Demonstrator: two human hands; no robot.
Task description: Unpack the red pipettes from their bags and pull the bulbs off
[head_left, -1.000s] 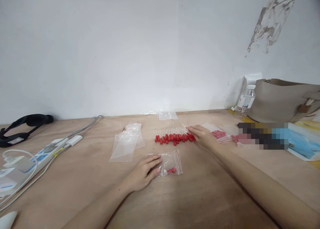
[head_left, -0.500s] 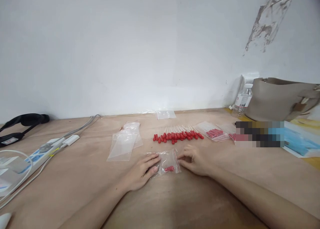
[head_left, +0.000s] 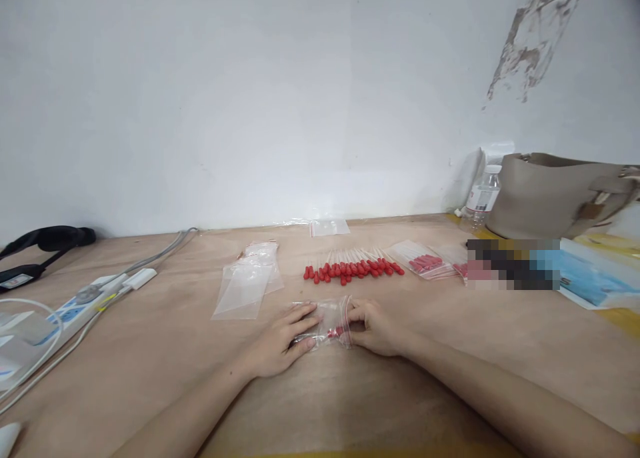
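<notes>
A clear zip-lock bag (head_left: 325, 311) with a red-striped mouth lies on the table between my hands. Red tips (head_left: 334, 333) show inside it, close to the mouth; whatever extends under my left hand is hidden. My left hand (head_left: 283, 341) rests flat over the bag's left end, fingers spread. At the striped mouth, the thumb and curled fingers of my right hand (head_left: 373, 328) close around the red tips, partly covered by the plastic. Just beyond the bag lies a row of thin pale sticks with red heads (head_left: 350, 270), the heads facing me.
Flat clear bags (head_left: 240, 295) lie left of the row, another bag (head_left: 330, 228) by the wall. Filled bags (head_left: 425, 261) sit to the right. A bottle (head_left: 484, 195), grey handbag (head_left: 545, 198) and blue packet (head_left: 595, 281) stand beyond. A power strip (head_left: 75, 315) with cables is at left.
My right hand has moved left from beside the bag's mouth, and its fingers are now at the mouth by the red tips. My left hand has stayed on the bag.
</notes>
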